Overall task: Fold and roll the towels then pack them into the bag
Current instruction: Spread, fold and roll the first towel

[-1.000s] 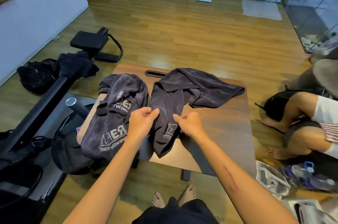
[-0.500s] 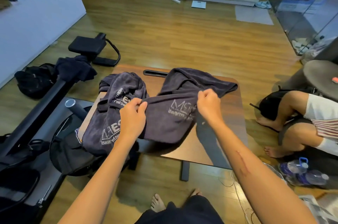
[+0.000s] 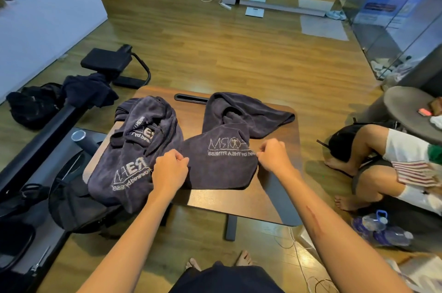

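Two dark grey towels with pale printed logos lie on a small brown table (image 3: 275,199). My left hand (image 3: 170,169) and my right hand (image 3: 272,155) each pinch an end of the near edge of the right towel (image 3: 222,163), stretching that part out flat; its far half stays bunched toward the table's back. The left towel (image 3: 141,147) lies crumpled, hanging over the table's left edge. A black bag (image 3: 79,206) sits on the floor under the table's left side, partly hidden by that towel.
A black rowing machine (image 3: 47,130) with dark cloth draped on it runs along the left, another black bag (image 3: 33,106) beside it. A person sits on the floor at right (image 3: 373,161), with water bottles (image 3: 382,230) near them. My bare feet (image 3: 239,260) stand under the table's near edge.
My hands have moved apart along the right towel's edge, spreading it wider and lowering it flat onto the table. The logo now lies fully in view.
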